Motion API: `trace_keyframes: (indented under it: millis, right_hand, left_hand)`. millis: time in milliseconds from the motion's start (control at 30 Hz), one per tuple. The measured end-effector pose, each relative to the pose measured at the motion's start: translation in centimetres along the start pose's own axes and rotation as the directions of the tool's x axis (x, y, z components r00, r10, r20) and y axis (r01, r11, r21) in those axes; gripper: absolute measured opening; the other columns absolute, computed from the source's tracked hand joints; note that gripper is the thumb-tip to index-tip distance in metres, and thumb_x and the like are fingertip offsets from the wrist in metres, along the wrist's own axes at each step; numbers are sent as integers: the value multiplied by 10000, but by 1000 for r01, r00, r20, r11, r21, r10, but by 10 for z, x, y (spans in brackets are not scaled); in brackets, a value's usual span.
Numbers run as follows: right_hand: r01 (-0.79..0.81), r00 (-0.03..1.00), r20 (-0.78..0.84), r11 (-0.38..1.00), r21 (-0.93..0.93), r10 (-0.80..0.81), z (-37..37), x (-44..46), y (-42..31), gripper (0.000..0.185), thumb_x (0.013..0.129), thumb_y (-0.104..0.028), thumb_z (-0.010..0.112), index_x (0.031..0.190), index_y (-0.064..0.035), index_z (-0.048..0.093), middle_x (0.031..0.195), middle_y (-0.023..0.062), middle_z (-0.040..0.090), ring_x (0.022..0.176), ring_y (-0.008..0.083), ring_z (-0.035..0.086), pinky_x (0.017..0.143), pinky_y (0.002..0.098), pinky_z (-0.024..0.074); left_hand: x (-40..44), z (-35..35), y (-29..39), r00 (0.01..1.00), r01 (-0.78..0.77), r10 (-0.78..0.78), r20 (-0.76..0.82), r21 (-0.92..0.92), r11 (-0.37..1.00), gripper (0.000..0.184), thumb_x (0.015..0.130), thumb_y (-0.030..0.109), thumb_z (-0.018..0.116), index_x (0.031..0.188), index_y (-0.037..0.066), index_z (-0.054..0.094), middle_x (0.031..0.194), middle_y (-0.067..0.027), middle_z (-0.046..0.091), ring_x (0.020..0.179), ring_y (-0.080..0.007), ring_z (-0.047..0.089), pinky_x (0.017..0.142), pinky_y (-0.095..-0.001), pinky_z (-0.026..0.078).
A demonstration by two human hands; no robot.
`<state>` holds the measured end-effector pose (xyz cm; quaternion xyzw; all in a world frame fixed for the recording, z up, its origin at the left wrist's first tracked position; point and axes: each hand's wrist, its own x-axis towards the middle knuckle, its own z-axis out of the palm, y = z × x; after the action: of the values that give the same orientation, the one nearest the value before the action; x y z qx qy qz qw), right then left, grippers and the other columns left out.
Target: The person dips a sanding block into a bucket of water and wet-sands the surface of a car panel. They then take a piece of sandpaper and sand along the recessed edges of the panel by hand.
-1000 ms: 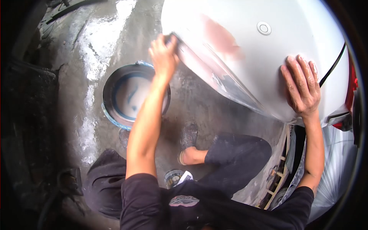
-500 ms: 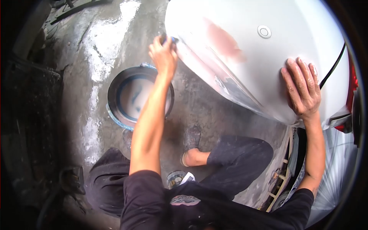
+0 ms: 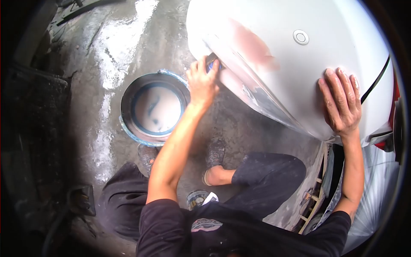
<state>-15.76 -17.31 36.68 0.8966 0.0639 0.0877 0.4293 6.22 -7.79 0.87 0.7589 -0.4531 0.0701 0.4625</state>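
A white car bumper [image 3: 295, 85] fills the upper right, with a reddish-pink patch [image 3: 252, 45] and bare, scuffed streaks along its lower edge. My left hand [image 3: 202, 83] is closed around a small blue-and-dark sanding pad [image 3: 212, 65], pressed to that edge; the fingers hide most of the pad. Flat on the bumper at the right lies my right hand [image 3: 341, 103], fingers stretched out and wet with whitish residue, holding nothing. A round badge [image 3: 301, 37] sits on the panel above and left of it.
Beside my left forearm stands a dark bucket [image 3: 127, 105] of milky water with something blue in it. A small can [image 3: 196, 199] is on the wet concrete floor [image 3: 115, 55] between my legs. A red tail light [image 3: 397, 88] and plastic sheeting [image 3: 376, 188] are at the right.
My left hand has slid right and down along the bumper's edge with the pad, uncovering more of the bucket. My right hand stays in about the same place on the panel.
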Motion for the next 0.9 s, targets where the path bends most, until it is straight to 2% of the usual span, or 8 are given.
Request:
trace_keyframes:
  millis: [67,100,167,300,367,567,700,900]
  right_hand:
    - [5,1000,9,1000,0,-5,2,-1,2,313,931,-101,701,1230,-156,779,1374,37,701,1328,237,629,1228,448,464]
    - [8,1000,21,1000,-6,-8,-1,-3,0,316,937,-96,688,1235,-154,777,1376,38,701,1329,240,629,1228,451,462]
    - [4,1000,9,1000,-27,-4,0,1,2,319,943,-90,674,1240,-152,775,1377,39,700,1329,243,629,1229,453,460]
    - [3,1000,15,1000,-22,-2,-2,0,3,290,967,-162,664,1236,-151,775,1375,39,702,1322,236,634,1224,452,458]
    - [14,1000,-4,999,-37,-14,1,0,2,289,967,-176,666,1232,-147,775,1370,38,705,1307,237,644,1223,450,460]
    - [5,1000,5,1000,-22,-5,-3,0,2,272,978,-165,653,1218,-163,782,1356,27,712,1326,222,628,1233,438,457]
    - [1,1000,11,1000,-26,-1,0,0,1,270,984,-157,653,1223,-162,780,1356,26,711,1324,225,630,1232,442,459]
    - [8,1000,16,998,-56,-7,-2,2,0,282,959,-140,682,1222,-169,782,1363,21,708,1320,217,633,1234,438,459]
  left_hand:
    - [18,1,-23,997,-38,44,-60,104,994,702,678,10,768,1358,142,657,1394,-227,554,1227,-429,529,985,-586,441]
    - [39,-3,-25,993,77,-73,-90,38,996,609,768,-15,694,1339,196,701,1406,-202,568,1230,-418,538,1014,-522,443]
    - [68,2,-37,970,226,-227,-88,-17,974,606,769,-3,711,1342,192,700,1400,-208,576,1252,-413,533,1031,-507,440]
    - [8,0,5,991,103,-95,-93,87,991,578,781,-15,700,1322,186,715,1384,-180,600,1254,-400,539,1012,-525,449]
    - [-10,-4,5,999,-16,14,-43,-37,999,570,788,-34,680,1316,177,719,1397,-181,595,1251,-395,544,998,-530,453]
    - [63,3,-58,938,289,-297,-178,-67,955,382,905,97,712,1286,124,721,1387,-211,603,1202,-430,591,990,-547,472]
    - [-18,1,2,988,77,-85,-126,-67,995,431,907,121,750,1335,142,699,1384,-219,604,1208,-426,592,986,-537,474]
    - [54,10,-63,943,261,-285,-171,-150,954,455,899,140,755,1351,140,698,1378,-200,609,1221,-423,581,984,-534,474]
